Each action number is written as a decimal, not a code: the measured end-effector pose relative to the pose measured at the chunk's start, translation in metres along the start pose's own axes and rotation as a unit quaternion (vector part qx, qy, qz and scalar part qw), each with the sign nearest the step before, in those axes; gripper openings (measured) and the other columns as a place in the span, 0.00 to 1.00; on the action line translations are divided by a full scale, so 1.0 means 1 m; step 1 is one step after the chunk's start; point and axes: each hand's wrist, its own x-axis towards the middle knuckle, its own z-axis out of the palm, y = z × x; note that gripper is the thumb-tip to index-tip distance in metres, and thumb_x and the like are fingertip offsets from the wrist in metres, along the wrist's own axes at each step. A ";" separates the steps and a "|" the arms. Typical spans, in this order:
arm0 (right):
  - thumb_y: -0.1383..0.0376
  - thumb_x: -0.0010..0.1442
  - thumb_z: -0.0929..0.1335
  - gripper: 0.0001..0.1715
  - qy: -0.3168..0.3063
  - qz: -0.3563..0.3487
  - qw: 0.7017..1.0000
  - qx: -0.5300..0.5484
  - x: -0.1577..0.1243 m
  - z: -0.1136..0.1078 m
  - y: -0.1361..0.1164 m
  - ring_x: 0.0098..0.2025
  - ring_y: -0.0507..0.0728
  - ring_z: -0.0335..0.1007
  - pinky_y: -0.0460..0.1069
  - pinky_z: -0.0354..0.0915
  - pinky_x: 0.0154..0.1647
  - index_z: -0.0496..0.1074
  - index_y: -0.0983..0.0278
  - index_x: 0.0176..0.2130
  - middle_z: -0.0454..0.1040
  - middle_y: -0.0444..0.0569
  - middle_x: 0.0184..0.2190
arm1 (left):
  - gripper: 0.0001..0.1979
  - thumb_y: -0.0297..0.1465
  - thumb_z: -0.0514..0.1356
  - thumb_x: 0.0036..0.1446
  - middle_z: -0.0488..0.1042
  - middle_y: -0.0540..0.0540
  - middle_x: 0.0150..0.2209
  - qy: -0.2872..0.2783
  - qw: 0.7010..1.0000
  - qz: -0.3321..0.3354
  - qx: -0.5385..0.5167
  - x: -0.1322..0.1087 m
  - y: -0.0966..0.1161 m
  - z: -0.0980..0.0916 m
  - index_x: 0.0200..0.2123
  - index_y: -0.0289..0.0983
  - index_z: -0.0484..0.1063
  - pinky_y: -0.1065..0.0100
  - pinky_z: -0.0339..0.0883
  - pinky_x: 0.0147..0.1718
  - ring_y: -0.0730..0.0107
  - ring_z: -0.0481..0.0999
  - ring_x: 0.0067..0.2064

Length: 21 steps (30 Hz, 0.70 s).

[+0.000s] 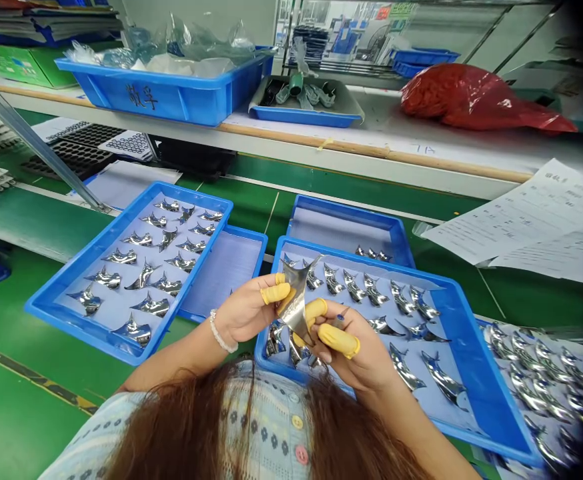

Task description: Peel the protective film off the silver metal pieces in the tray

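A shiny curved metal part (296, 293) is held up between my two hands, over the near left corner of the right blue tray (491, 373). My left hand (251, 307) pinches its left side with yellow-covered fingertips. On its lower right side, my right hand (354, 340) grips it with yellow finger covers; a small dark blue-tipped object (339, 321) shows between the fingers. Similar metal parts lie in rows in the right tray and in the left blue tray (91, 347).
Behind are a partly covered blue tray (259, 243) and another with a few parts (401, 243). More metal parts (536, 367) lie at right. A shelf (371, 153) holds a blue bin (171, 93), a small tray (306, 120) and a red bag (471, 100). Papers (531, 220) hang at right.
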 end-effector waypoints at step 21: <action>0.48 0.40 0.78 0.26 0.049 -0.017 0.998 -0.023 -0.002 -0.011 0.023 0.17 0.46 0.47 0.44 0.43 0.19 0.70 0.64 0.26 0.62 0.40 0.17 | 0.16 0.31 0.73 0.40 0.77 0.47 0.34 0.017 0.998 0.052 0.017 -0.029 0.015 0.005 0.35 0.34 0.80 0.76 0.63 0.35 0.78 0.72 0.34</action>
